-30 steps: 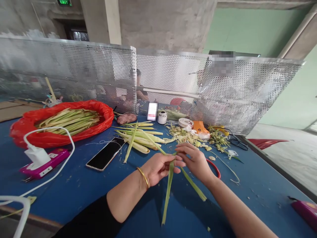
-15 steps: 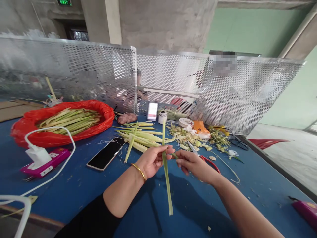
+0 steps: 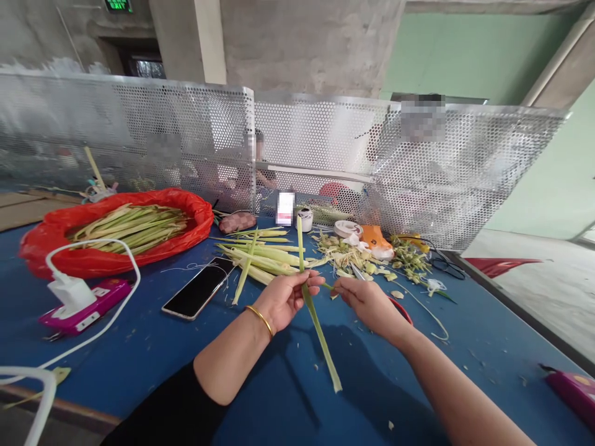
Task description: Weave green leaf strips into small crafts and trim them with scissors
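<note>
My left hand, with a gold bangle on the wrist, pinches a long pale-green leaf strip that stands nearly upright and slants down to the right. Between my two hands runs a thin green strand. Its right end is in the closed fingers of my right hand; how it meets the leaf strip is hidden by my left fingers. Beyond my hands lies a pile of similar leaf strips. Red-handled scissors lie partly hidden behind my right hand.
At left are a red plastic bag of green strips, a phone and a purple power strip with a white charger. Plant scraps, tape and a thread spool lie farther back. A perforated metal screen borders the table.
My right hand has shifted slightly right and up, away from the left, showing more of the thin strand. The leaf strip's lower end has swung right and its top has tipped left.
</note>
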Demonstrator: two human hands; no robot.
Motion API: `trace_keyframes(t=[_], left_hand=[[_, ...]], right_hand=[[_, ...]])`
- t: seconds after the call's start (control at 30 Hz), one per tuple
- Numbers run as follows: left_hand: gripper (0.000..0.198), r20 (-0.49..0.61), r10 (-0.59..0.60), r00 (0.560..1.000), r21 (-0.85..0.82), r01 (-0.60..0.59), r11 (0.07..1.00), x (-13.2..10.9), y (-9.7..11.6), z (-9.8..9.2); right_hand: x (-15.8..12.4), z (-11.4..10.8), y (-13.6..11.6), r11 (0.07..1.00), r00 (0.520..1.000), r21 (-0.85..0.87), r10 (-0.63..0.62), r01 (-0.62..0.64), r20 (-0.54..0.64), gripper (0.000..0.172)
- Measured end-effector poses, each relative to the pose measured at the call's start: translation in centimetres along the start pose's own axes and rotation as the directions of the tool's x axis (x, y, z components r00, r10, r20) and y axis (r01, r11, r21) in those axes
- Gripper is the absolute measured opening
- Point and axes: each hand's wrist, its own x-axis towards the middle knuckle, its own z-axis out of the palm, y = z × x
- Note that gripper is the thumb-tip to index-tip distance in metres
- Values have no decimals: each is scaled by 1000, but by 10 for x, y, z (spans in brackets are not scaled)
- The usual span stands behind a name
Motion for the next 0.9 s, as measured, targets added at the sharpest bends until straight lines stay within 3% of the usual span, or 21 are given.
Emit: trace_keyframes(t=[0.07,0.2,0.23,0.3,0.37,0.53,0.63,0.7,0.73,0.8,0.9], left_hand=[[14,44,18,999,14,-19,1000,-1,-1,0],[18,114,34,993,88,-44,995,-6,-1,2],[18,126,31,992,117,-46,992,-7,-1,3],[18,169,8,986,192,-41,980,-9,-3,4],[19,236,-61,970,288,-10,958,-11,-6,5],[22,345,-205,916,373,67,925,-13,-17,7],[24,323,-225,919,303,125,945,-11,-21,7],[24,289,-243,926,265,166,950,-9,-22,8],[24,274,-243,931,254,174,951,-8,-22,8],[22,228,-213,950,229,161,960,-7,-22,9],[20,116,-115,987,148,97,984,-5,-20,10]], right_hand=[[-1,0,3,999,1000,45,15,-16,24,22],[0,2,8,959,966,247,79,-142,245,27],[1,3,8,956,974,262,76,-132,212,27],[3,4,6,955,995,281,88,-95,37,28],[4,6,1,909,985,400,157,-118,-66,33],[0,20,-15,549,946,790,303,-271,115,33],[-1,31,-16,318,917,904,365,-284,160,29],[0,36,-12,245,897,915,390,-320,209,29],[1,36,-10,262,889,902,399,-344,223,31],[2,34,-7,421,890,841,433,-339,143,36],[1,24,-8,815,881,539,400,-215,-253,38]])
